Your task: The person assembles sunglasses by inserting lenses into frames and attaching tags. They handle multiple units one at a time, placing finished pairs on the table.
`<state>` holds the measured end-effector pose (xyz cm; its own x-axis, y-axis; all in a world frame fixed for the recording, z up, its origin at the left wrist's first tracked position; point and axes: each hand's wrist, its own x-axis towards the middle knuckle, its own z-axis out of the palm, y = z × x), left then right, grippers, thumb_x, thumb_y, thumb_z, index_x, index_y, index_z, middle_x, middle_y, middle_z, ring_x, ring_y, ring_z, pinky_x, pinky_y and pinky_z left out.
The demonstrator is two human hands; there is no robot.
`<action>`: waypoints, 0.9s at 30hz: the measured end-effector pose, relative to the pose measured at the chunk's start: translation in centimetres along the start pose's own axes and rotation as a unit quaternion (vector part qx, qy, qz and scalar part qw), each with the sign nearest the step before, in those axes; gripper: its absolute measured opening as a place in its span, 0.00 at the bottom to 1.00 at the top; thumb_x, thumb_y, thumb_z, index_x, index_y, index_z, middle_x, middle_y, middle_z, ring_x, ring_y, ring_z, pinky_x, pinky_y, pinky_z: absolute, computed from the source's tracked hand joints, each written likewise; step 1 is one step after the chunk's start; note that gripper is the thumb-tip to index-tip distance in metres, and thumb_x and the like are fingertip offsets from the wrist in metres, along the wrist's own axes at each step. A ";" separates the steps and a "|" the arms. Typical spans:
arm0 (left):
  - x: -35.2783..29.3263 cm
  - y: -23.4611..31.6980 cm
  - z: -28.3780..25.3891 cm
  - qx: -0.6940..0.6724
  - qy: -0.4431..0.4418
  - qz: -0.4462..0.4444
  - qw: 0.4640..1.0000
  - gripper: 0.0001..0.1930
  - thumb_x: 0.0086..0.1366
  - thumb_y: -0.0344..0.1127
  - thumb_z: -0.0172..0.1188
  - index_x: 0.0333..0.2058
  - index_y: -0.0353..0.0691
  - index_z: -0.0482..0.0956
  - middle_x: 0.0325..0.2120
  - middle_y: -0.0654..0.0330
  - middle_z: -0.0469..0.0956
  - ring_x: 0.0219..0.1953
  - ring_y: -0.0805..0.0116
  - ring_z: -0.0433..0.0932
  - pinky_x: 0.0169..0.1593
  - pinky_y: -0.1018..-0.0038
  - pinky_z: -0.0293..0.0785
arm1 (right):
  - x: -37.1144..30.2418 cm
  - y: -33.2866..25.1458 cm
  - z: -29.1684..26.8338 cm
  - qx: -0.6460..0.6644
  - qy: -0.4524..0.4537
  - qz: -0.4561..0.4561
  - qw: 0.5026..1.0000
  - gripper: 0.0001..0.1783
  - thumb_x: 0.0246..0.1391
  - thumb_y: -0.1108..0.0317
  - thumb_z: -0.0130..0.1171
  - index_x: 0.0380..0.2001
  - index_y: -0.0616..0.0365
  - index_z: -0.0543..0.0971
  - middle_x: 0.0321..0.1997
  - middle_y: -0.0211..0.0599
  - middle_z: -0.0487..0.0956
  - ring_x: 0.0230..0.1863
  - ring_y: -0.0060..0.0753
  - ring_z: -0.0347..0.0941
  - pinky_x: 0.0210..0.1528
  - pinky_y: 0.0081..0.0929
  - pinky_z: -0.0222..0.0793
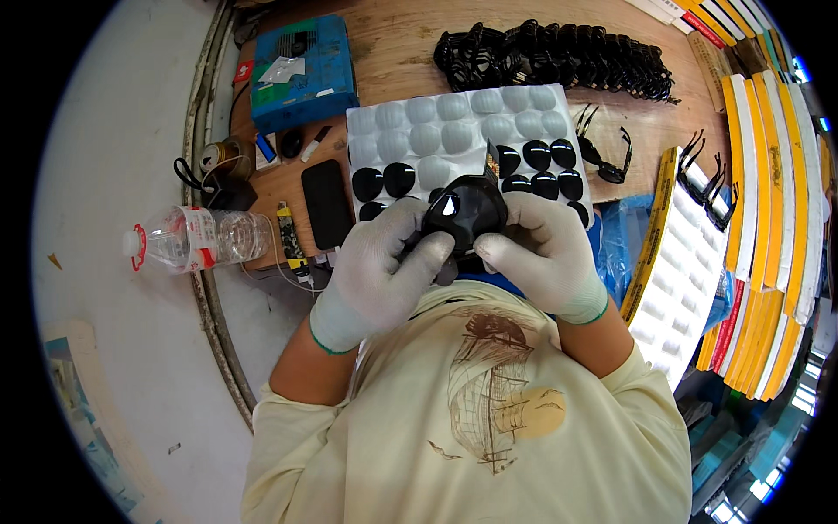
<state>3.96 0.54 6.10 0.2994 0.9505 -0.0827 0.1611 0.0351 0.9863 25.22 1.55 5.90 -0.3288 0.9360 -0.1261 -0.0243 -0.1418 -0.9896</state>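
Observation:
Close in front of my chest, both gloved hands grip a pair of black sunglasses (472, 208) by its two sides. My left hand (384, 253) has thumb and fingers closed on one end, and my right hand (550, 249) pinches the other. A glossy dark lens faces up, and one temple arm sticks up behind it. Just beyond lies a white lens tray (393, 150) with rounded pockets. Black lenses (399, 179) fill several pockets on its near left, and more black lenses (537, 155) sit at its right. My hands hide part of the tray's near edge.
A long row of black eyeglass frames (559, 57) lies at the back. Loose sunglasses (607, 153) rest at the right, others (711, 192) on a tilted white tray (670, 288). Stacked boxes (759, 192) border the right. Leftward are a phone (326, 205), a blue box (305, 79) and a bottle (196, 238).

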 end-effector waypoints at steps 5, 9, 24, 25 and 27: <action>0.0 0.1 0.9 0.109 0.045 0.123 0.985 0.23 0.65 0.30 0.61 0.56 0.27 0.69 0.30 0.45 0.81 0.27 0.56 0.84 0.33 0.68 0.80 | 0.2 -0.4 -1.0 -0.114 -0.034 0.000 0.993 0.12 0.58 0.66 0.66 0.35 0.67 0.82 0.26 0.25 0.76 0.28 0.11 0.67 0.28 0.18 0.64; 0.0 0.8 1.6 0.192 0.059 0.156 0.967 0.24 0.64 0.28 0.61 0.57 0.24 0.68 0.32 0.43 0.81 0.29 0.51 0.85 0.33 0.66 0.81 | 0.4 -0.6 -1.3 -0.063 -0.035 0.039 0.997 0.13 0.58 0.65 0.66 0.33 0.66 0.82 0.23 0.26 0.74 0.26 0.12 0.65 0.27 0.20 0.63; 2.4 2.1 3.8 0.308 -0.070 0.094 0.944 0.24 0.60 0.31 0.63 0.55 0.31 0.73 0.26 0.47 0.81 0.24 0.53 0.84 0.30 0.66 0.79 | -0.4 2.1 -5.6 -0.165 0.064 -0.161 0.971 0.23 0.47 0.63 0.74 0.43 0.63 0.79 0.38 0.38 0.77 0.41 0.32 0.73 0.41 0.31 0.70; 3.1 3.0 3.9 0.358 -0.141 0.070 0.920 0.25 0.58 0.33 0.65 0.54 0.33 0.73 0.24 0.48 0.81 0.25 0.49 0.83 0.30 0.63 0.79 | -0.6 2.1 -6.7 -0.206 0.047 -0.187 0.960 0.26 0.45 0.62 0.75 0.45 0.62 0.78 0.42 0.40 0.77 0.45 0.37 0.73 0.45 0.34 0.71; 4.6 3.0 4.7 0.351 -0.237 0.104 0.900 0.22 0.56 0.36 0.67 0.48 0.34 0.77 0.23 0.50 0.81 0.23 0.51 0.82 0.27 0.64 0.77 | -1.2 1.9 -9.0 -0.253 -0.044 -0.213 0.943 0.28 0.43 0.59 0.77 0.44 0.62 0.77 0.45 0.43 0.77 0.47 0.39 0.73 0.48 0.33 0.71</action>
<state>10.30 3.57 8.05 0.7322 0.6699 -0.1230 0.5603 -0.4899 0.6679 34.07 3.09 3.49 -0.4693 0.8394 0.2740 0.2748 0.4337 -0.8581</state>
